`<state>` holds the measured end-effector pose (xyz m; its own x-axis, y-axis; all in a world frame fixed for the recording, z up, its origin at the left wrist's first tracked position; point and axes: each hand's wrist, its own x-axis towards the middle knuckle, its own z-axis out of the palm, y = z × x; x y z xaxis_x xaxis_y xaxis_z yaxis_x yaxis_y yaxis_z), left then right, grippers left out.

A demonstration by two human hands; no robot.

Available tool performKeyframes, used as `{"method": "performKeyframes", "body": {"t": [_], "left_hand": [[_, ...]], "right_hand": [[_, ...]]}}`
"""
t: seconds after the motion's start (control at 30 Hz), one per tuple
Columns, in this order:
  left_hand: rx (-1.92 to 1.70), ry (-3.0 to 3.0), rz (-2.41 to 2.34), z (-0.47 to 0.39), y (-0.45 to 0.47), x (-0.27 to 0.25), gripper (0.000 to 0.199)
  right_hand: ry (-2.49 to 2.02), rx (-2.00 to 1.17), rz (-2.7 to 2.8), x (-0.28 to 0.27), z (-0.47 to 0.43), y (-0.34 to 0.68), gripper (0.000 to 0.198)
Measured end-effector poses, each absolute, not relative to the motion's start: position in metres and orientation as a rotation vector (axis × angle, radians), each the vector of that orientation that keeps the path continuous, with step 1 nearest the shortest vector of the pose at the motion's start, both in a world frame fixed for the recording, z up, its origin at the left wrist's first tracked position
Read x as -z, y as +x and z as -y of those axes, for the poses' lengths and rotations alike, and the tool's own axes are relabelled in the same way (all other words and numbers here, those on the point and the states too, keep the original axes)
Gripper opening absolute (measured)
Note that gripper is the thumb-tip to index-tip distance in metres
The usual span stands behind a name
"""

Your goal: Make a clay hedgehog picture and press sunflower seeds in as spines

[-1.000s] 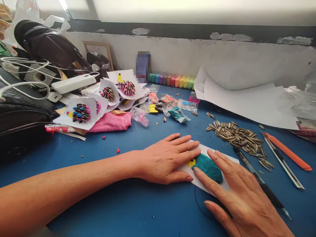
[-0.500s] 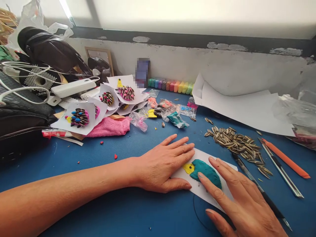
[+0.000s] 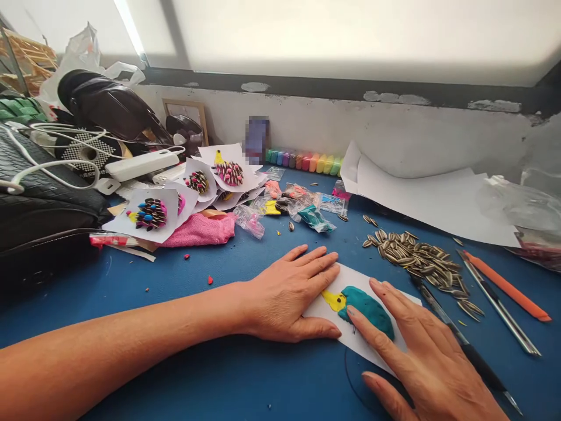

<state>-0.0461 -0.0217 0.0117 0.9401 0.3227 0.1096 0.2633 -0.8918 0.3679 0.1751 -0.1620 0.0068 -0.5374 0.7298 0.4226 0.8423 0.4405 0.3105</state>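
Note:
A white paper [image 3: 357, 340] lies on the blue table, bearing a flattened teal clay body [image 3: 370, 310] joined to a yellow clay head [image 3: 335, 300] with a dark eye. My left hand [image 3: 294, 295] rests flat on the paper's left part, its fingers stretched out and its thumb below the yellow head. Over the right side is my right hand [image 3: 421, 345], fingers spread, with the index fingertip touching the teal clay near the head. Neither hand grips anything. A small pen-drawn mark shows on the paper beneath the clay.
A heap of striped sunflower seeds [image 3: 416, 257] lies beyond my right hand. Pens and an orange marker [image 3: 508, 286] are at the right. Bagged clay [image 3: 315, 217], seed-covered hedgehog figures [image 3: 151, 213], a pink cloth [image 3: 199, 227] and a black bag [image 3: 48, 222] stand further left and back.
The right index fingertip has shifted slightly left and up along the teal clay toward the yellow head. My left hand has barely moved, baring more of the yellow clay. The camera view has tilted a little.

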Motion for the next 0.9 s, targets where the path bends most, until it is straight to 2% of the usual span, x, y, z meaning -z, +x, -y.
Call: {"method": "performKeyframes", "body": {"t": [0.17,0.3,0.4,0.5,0.63,0.9], "left_hand": [[-0.253,2.709,-0.416,0.022,-0.046,-0.011,0.085],[-0.218,2.581,-0.47,0.019,-0.049,-0.021,0.085],[-0.242,2.48,-0.543,0.017,-0.055,-0.031,0.08],[-0.38,2.473,-0.567,0.017,-0.062,-0.037,0.065],[-0.368,2.597,-0.488,0.019,-0.068,-0.033,0.051],[-0.187,2.756,-0.301,0.014,-0.06,-0.019,0.06]], "right_hand": [[-1.33,0.712,2.452,-0.012,0.165,0.175,0.049],[-1.399,0.537,2.306,-0.017,0.168,0.181,0.044],[-1.492,0.445,2.078,-0.021,0.17,0.188,0.022],[-1.528,0.381,1.99,-0.022,0.17,0.191,0.005],[-1.503,0.343,2.049,-0.02,0.167,0.189,0.009],[-1.341,0.475,2.18,-0.006,0.172,0.199,0.025]]}}
